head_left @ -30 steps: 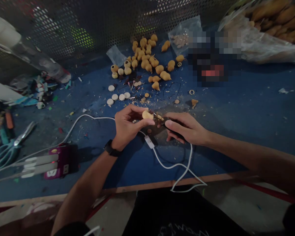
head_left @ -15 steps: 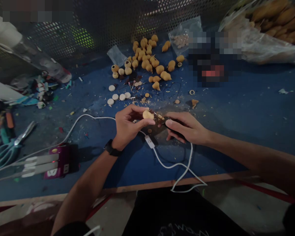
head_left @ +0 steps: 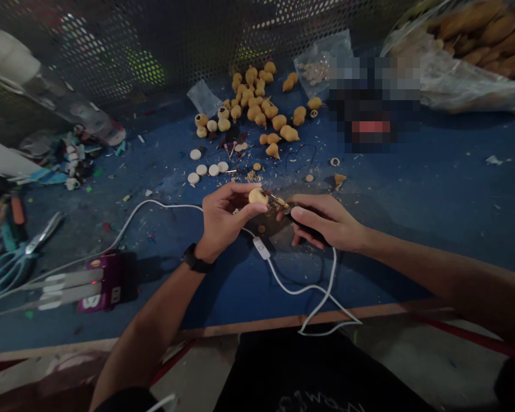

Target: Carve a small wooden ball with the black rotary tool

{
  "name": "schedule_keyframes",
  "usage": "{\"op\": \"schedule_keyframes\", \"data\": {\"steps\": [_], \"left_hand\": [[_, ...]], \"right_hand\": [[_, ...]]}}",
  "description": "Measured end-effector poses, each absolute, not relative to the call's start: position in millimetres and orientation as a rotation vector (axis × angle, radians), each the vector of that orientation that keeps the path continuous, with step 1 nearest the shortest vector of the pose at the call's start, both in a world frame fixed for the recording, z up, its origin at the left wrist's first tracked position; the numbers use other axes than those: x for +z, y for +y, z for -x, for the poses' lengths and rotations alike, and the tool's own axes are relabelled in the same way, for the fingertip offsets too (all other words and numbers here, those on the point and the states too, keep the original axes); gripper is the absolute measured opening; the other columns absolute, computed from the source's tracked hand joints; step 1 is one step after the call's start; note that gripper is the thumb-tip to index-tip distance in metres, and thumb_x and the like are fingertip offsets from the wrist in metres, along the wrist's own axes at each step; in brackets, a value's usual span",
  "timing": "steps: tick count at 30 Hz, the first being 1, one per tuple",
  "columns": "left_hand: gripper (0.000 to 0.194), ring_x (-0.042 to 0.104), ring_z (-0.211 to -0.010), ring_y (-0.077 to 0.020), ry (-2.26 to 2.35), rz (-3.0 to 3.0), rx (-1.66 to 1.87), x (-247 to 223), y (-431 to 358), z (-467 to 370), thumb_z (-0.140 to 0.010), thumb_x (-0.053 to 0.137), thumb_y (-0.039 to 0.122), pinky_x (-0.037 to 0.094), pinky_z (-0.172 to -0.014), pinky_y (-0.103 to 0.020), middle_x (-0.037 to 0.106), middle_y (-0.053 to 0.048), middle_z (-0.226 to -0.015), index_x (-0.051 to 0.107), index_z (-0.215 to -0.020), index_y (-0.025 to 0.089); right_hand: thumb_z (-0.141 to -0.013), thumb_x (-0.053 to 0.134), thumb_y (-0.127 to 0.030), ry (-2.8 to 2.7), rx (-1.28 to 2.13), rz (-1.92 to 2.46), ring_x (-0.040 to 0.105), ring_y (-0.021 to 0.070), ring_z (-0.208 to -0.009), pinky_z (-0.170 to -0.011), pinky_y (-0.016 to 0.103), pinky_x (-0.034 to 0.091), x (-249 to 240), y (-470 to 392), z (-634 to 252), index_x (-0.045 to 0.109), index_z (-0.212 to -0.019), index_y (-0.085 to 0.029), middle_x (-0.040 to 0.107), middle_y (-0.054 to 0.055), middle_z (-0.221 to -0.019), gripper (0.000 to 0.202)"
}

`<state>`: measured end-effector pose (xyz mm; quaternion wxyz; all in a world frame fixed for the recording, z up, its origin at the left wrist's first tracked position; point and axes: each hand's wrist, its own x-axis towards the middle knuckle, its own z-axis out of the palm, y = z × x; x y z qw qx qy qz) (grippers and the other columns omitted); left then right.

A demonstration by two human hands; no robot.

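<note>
Between the thumb and fingers of my left hand is a small pale gourd, its dark opening turned to the right. My right hand is closed around a black corded rotary tool with a brass-coloured tip. The thin bit points left at the gourd's opening; I cannot tell whether it touches the inside. From the tool a white cord loops down over the table edge and back to an inline switch below my hands. Shavings lie on the table around the gourd.
Several small gourds are heaped at the back, with white discs in front. A plastic bag of larger gourds stands back right. On the left are scissors and a purple power adapter with plugs.
My left hand has turned the gourd slightly, so its opening shows more towards the upper right. My right hand with the rotary tool has hardly moved.
</note>
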<state>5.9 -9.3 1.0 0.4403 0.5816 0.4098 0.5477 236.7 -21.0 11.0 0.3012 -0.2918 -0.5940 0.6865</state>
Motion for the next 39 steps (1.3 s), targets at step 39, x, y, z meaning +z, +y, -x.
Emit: {"op": "schedule_keyframes", "data": {"steps": [39], "left_hand": [[0.033,0.081,-0.088,-0.0181,0.956,-1.615,1.282,-2.2,-6.0,-2.4,-0.086,0.086,0.039,0.068,-0.084,-0.035,0.079,-0.008,-0.120,0.079,-0.116,0.027]], "right_hand": [[-0.106,0.056,-0.060,-1.505,1.808,0.823,0.043,0.0047,-0.035,-0.062,0.029,0.064,12.9,-18.8,-236.4,0.062,-0.099,-0.018,0.048,-0.012,-0.053,0.043]]}}
